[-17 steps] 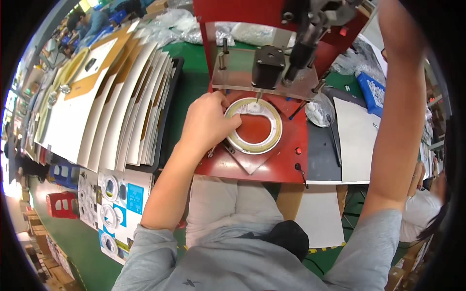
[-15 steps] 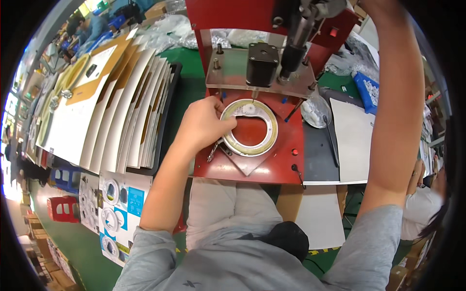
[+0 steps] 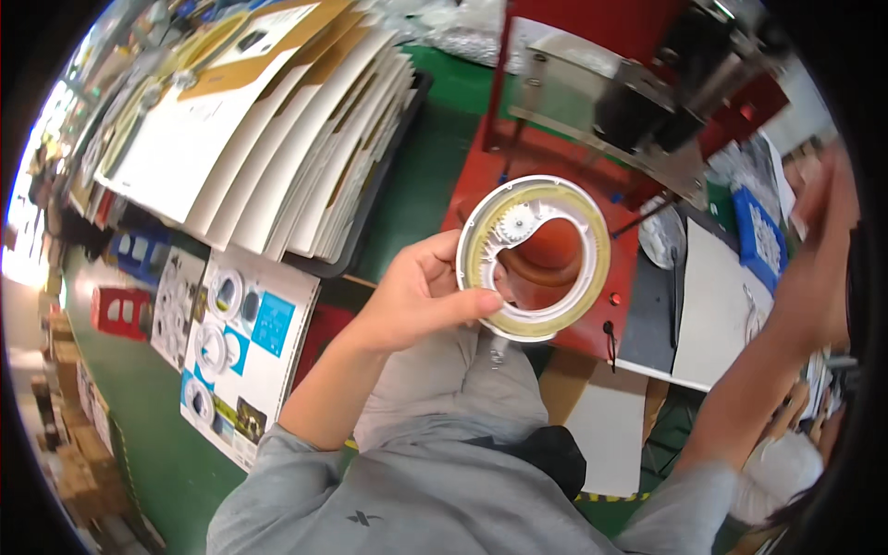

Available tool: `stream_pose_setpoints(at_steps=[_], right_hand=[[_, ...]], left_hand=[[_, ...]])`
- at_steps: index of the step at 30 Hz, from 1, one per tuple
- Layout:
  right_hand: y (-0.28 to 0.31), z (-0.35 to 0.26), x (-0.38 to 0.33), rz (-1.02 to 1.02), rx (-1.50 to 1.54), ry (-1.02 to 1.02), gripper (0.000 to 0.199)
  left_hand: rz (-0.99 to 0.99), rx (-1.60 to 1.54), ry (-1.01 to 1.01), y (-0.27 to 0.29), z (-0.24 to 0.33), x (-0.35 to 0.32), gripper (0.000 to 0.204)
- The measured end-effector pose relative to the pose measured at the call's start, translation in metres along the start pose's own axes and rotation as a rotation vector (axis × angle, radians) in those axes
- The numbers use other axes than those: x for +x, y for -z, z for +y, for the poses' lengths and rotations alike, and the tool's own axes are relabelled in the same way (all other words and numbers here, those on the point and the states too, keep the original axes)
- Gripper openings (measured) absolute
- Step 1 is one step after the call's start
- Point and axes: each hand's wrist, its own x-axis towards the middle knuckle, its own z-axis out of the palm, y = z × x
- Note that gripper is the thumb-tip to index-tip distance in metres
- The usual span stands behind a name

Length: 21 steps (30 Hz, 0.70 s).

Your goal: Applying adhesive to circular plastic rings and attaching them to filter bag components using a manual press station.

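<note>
My left hand is closed on a white plastic ring housing, its thumb over the lower left rim. The ring is raised and partly covers the red base of a bench press. Yellowish grease coats the ring's channel, and a small white gear sits at its upper left. A small metal piece hangs below the ring. My right hand is at the far right beyond the blue tray, smeared by motion, so its fingers cannot be made out.
The press carries a clear plate and a black motor block. To the left, cardboard dividers stand in a black tray. A blue tray of small white parts, a clear dish and a white sheet lie right.
My left hand has lifted the ring off the press base, toward me. My right arm has come down from the top of the press to the far right. The view has turned.
</note>
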Motion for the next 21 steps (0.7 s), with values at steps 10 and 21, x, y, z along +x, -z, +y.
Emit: stream_pose_setpoints(at_steps=[10,21], right_hand=[[-0.045,-0.084,-0.199,-0.614,0.402,-0.315,0.020],[-0.026,-0.064,-0.228,-0.442,0.351,-0.236,0.018]], left_hand=[[0.180,-0.030,-0.206,-0.046,-0.041,0.000,0.027],[0.276,-0.119,-0.173,-0.060,-0.068,-0.002,0.035]])
